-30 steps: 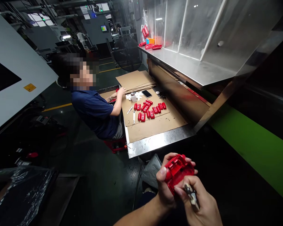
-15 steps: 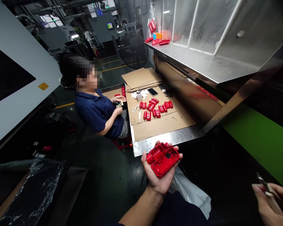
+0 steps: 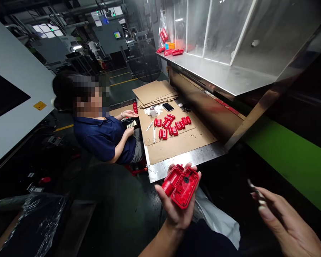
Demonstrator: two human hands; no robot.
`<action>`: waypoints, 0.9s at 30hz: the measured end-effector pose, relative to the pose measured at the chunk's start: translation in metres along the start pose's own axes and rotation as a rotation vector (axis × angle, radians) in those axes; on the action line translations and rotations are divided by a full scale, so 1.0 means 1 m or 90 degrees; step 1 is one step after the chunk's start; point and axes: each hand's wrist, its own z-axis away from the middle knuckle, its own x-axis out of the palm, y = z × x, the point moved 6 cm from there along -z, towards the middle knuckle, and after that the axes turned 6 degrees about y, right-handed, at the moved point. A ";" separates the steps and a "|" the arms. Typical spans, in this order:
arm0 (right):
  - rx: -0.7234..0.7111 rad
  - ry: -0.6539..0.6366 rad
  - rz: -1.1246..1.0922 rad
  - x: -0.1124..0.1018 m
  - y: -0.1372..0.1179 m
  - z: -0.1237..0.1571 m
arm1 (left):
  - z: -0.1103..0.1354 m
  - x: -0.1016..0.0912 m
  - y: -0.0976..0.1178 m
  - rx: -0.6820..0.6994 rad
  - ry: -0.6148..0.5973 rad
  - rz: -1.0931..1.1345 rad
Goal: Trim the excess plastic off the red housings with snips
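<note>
My left hand (image 3: 175, 216) is palm up, its fingers curled round a red plastic housing (image 3: 187, 194). The open side of the housing faces me and shows a hollow box, a round dark hole and a ribbed cylinder along one side. To the right and lower, my right hand (image 3: 279, 219) pinches a slim craft knife (image 3: 253, 186). Its metal tip points up and left, apart from the housing; most of the handle is hidden by my fingers.
Beyond my left hand is a cardboard-covered metal table (image 3: 160, 171) with several red housings (image 3: 173, 130), white-handled knives (image 3: 154, 134) and a phone (image 3: 168, 106). A co-worker (image 3: 101, 137) sits on its left, holding a yellowish card. A steel shelf (image 3: 203, 67) overhangs the right.
My right hand has moved left and up with the knife, towards the housing. My left hand has turned the housing more upright. The view has shifted slightly right.
</note>
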 end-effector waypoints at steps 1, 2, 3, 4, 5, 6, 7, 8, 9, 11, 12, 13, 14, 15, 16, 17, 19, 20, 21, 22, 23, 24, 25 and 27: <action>0.003 -0.024 0.017 0.001 -0.012 -0.006 | 0.002 -0.001 0.002 0.033 0.005 -0.023; -0.006 -0.040 0.027 0.003 -0.026 -0.012 | 0.005 -0.001 0.004 0.065 0.008 -0.051; -0.026 -0.045 0.030 0.004 -0.040 -0.018 | 0.007 -0.001 0.006 0.097 0.006 -0.083; -0.055 -0.042 0.027 0.005 -0.055 -0.024 | 0.010 0.000 0.008 0.125 -0.001 -0.117; -0.086 -0.042 0.018 0.007 -0.070 -0.029 | 0.012 0.000 0.009 0.150 -0.011 -0.146; -0.110 -0.048 0.009 0.010 -0.083 -0.034 | 0.015 0.001 0.010 0.168 -0.023 -0.168; -0.127 -0.058 0.002 0.013 -0.093 -0.039 | 0.016 0.002 0.010 0.182 -0.035 -0.178; -0.137 -0.069 -0.002 0.017 -0.102 -0.042 | 0.018 0.003 0.011 0.194 -0.047 -0.180; -0.141 -0.079 -0.004 0.021 -0.109 -0.044 | 0.019 0.003 0.011 0.208 -0.056 -0.178; -0.134 -0.098 0.003 0.030 -0.116 -0.046 | 0.020 0.006 0.012 0.244 -0.068 -0.183; -0.125 -0.105 0.010 0.034 -0.117 -0.046 | 0.021 0.007 0.014 0.273 -0.069 -0.190; -0.116 -0.109 0.016 0.037 -0.118 -0.045 | 0.021 0.008 0.016 0.304 -0.063 -0.202; -0.105 -0.115 0.023 0.040 -0.118 -0.045 | 0.022 0.010 0.017 0.327 -0.056 -0.221; -0.092 -0.123 0.029 0.042 -0.117 -0.044 | 0.023 0.011 0.018 0.347 -0.051 -0.241; -0.078 -0.133 0.033 0.044 -0.117 -0.044 | 0.024 0.012 0.018 0.362 -0.049 -0.265; -0.066 -0.144 0.034 0.046 -0.116 -0.043 | 0.025 0.013 0.019 0.373 -0.049 -0.286; -0.053 -0.167 0.030 0.048 -0.117 -0.043 | 0.025 0.012 0.019 0.386 -0.059 -0.317; -0.052 -0.171 0.028 0.049 -0.118 -0.043 | 0.024 0.010 0.018 0.395 -0.064 -0.323; -0.055 -0.171 0.027 0.049 -0.119 -0.044 | 0.022 0.007 0.018 0.404 -0.066 -0.326; -0.058 -0.167 0.027 0.049 -0.120 -0.044 | 0.021 0.003 0.018 0.413 -0.073 -0.330; -0.062 -0.161 0.029 0.049 -0.121 -0.044 | 0.018 -0.001 0.018 0.424 -0.082 -0.335; -0.065 -0.154 0.034 0.048 -0.122 -0.044 | 0.016 -0.005 0.018 0.433 -0.091 -0.342; -0.070 -0.146 0.039 0.048 -0.122 -0.044 | 0.014 -0.008 0.018 0.442 -0.104 -0.349; -0.076 -0.138 0.046 0.047 -0.123 -0.043 | 0.013 -0.012 0.019 0.467 -0.126 -0.363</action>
